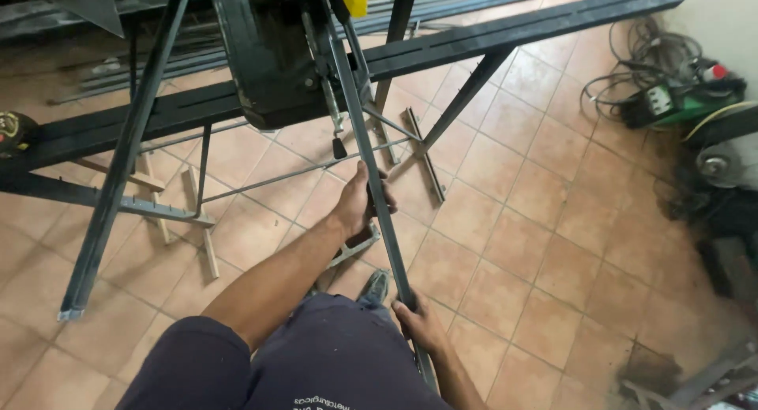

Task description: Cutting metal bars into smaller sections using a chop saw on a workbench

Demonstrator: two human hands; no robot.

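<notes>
Floor: on the terracotta tile floor [545,244] everything stands or lies; I look straight down past my own dark trousers.
Steel beam: a long dark beam [505,31] crosses the view from the left edge up to the top right corner, carried on slanted steel legs.
Black machine: a bulky black housing [264,54] hangs at the top middle, just where the bar's upper end runs in.
Leaning leg: a flat dark steel leg [118,173] slopes down to the floor near the left edge.
Steel bar: the long thin square bar [371,165] I am holding runs from the black machine down towards my lap, tilted, its lower end passing the bottom edge.
Cables and tools: a tangle of cables and a green unit [671,102] sit by the right edge, near the wall.
Left hand: my left hand [359,205] has its grip wrapped closed around the bar at mid length.
Right hand: my right hand [422,323] has its grip closed on the bar lower down, fingers curled over it.
Shoe: a grey shoe [375,287] shows between the two hands.
</notes>
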